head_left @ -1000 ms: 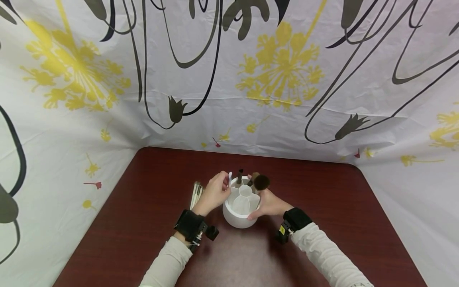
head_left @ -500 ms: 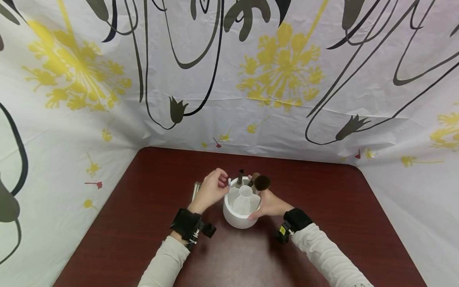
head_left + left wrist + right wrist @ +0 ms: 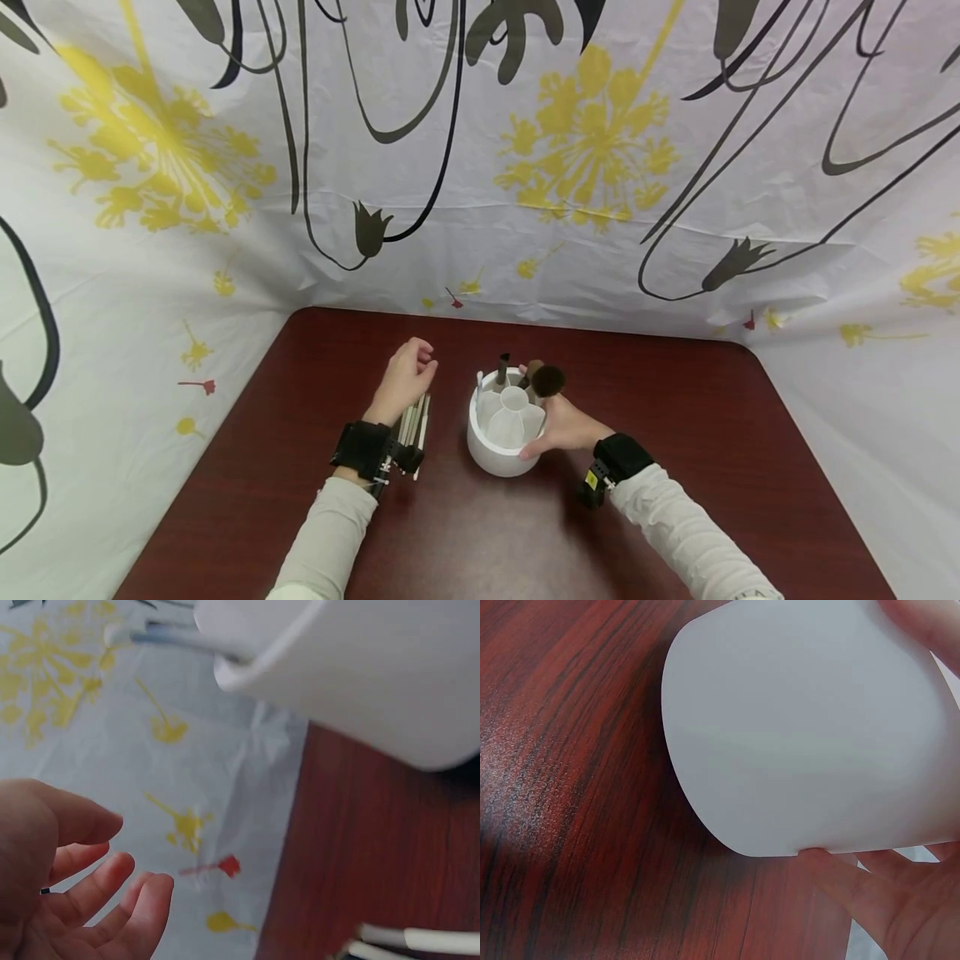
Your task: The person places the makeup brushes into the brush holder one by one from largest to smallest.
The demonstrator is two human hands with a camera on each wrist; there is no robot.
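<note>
A round white divided makeup brush holder stands upright on the table. My right hand grips its right side; in the right wrist view, fingers and thumb lie around its smooth white wall. Dark-bristled makeup brushes stand in its rear compartments. A thin stick with a pale rounded tip leans at its left rim. My left hand hovers left of the holder with loosely curled fingers and nothing between them. Just below it, several slim pale sticks lie side by side, partly hidden by the hand and wrist camera.
A dark reddish wood table extends around the holder on all sides. Behind it and at both sides hangs a white cloth printed with yellow flowers and grey stems.
My left hand has let go of the thin stick, which now rests in the holder, and has moved left to above the loose sticks. The right hand has stayed put.
</note>
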